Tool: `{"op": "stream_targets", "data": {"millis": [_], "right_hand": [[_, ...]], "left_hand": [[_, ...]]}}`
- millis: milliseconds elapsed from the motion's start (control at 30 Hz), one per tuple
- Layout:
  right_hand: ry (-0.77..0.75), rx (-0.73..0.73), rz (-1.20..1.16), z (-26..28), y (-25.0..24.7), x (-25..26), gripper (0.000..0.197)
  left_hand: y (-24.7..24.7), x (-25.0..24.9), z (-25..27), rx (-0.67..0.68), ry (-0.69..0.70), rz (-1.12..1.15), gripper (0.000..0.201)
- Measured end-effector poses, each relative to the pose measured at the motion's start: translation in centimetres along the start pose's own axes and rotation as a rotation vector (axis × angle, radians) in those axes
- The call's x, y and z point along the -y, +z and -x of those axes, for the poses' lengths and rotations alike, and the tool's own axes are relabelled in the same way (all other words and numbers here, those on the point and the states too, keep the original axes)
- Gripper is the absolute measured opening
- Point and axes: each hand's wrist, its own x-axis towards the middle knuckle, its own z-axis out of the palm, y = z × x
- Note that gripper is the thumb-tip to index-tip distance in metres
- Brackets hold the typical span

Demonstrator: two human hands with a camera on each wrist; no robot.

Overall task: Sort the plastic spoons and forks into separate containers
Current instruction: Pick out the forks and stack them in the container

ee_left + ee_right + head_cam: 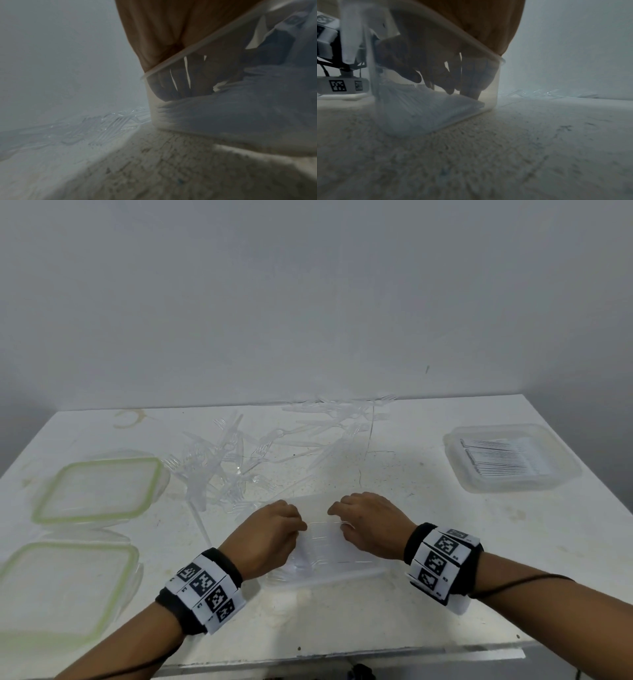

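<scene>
On stained white table (428,542) | grey wall behind | both hands' fingers (471,81) straight, pressing stacked cutlery (428,102)

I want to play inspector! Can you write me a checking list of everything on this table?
Surface: white table, stained and cracked.
Job's things: loose pile of clear plastic cutlery at the back; clear container in front, holding stacked cutlery; second container at the right, also holding stacked cutlery.
Clutter: two green-rimmed lids at the left.
Hands: left hand and right hand both reach into the front container, fingers curled down onto the stack; a real grip cannot be told.
Cables: thin black cable along the right forearm; another along the left.
Surroundings: plain grey wall.
</scene>
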Motion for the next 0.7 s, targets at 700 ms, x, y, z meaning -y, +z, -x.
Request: {"op": "stream_targets", "data": {"millis": [700], "right_hand": [[0.001, 0.018, -0.014, 0.0, -0.1, 0.1, 0.027]], "left_hand": [[0.0, -1.3, -0.5, 0.096, -0.124, -0.076, 0.020]]}}
